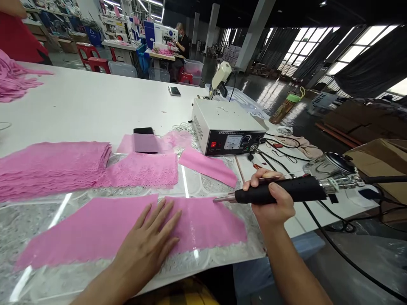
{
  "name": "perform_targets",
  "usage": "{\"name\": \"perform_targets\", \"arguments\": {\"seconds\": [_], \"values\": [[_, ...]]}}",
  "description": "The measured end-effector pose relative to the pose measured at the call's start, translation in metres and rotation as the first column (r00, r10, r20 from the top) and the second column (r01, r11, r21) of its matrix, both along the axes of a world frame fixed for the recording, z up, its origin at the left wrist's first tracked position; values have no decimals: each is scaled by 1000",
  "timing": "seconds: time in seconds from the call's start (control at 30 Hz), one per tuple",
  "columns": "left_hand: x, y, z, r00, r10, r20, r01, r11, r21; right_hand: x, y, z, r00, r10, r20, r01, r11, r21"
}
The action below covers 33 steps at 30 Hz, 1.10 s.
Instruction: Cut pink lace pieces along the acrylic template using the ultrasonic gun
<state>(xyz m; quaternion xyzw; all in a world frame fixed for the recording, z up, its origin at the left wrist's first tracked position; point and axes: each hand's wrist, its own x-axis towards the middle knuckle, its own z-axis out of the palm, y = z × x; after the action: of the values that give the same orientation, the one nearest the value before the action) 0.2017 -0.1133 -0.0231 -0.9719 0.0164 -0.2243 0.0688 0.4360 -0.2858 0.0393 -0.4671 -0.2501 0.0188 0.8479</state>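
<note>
My left hand lies flat, fingers spread, on a long pink lace strip spread over a glass plate at the table's near edge. My right hand grips a black-handled cutting tool held level, its metal tip pointing left just above the strip's upper right part. A cable runs from the tool's rear toward a white control box with a dial. A stack of pink lace pieces sits to the left, and smaller pink pieces lie behind the strip.
A black phone and another phone lie on the white table. Cables and a clear jar crowd the right edge. A pink fabric heap sits far left. A person works at a sewing machine in the background.
</note>
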Motion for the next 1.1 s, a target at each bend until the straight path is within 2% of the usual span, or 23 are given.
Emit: {"name": "perform_targets", "arguments": {"seconds": [0.17, 0.4, 0.57, 0.8, 0.97, 1.1], "values": [[-1, 0, -1, 1000, 6, -3, -6, 1000, 31, 1, -3, 1, 999, -32, -1, 32, 999, -2], [-1, -2, -2, 1000, 24, 11, -24, 997, -70, 4, -5, 4, 996, -89, 30, 89, 996, 2], [-1, -1, -2, 1000, 27, -4, -27, 998, -52, 5, -2, 2, 997, -64, 34, 64, 998, -13], [-2, -3, -5, 999, 41, 11, -40, 995, -87, 6, -3, 7, 992, -123, -5, 123, 992, 0], [-2, -4, -6, 999, 53, 11, -52, 992, -113, 2, 2, 13, 994, -103, 45, 104, 994, -16], [-2, -6, -5, 998, 70, 2, -69, 991, -113, -1, 5, 8, 995, -68, 72, 71, 997, -41]]}}
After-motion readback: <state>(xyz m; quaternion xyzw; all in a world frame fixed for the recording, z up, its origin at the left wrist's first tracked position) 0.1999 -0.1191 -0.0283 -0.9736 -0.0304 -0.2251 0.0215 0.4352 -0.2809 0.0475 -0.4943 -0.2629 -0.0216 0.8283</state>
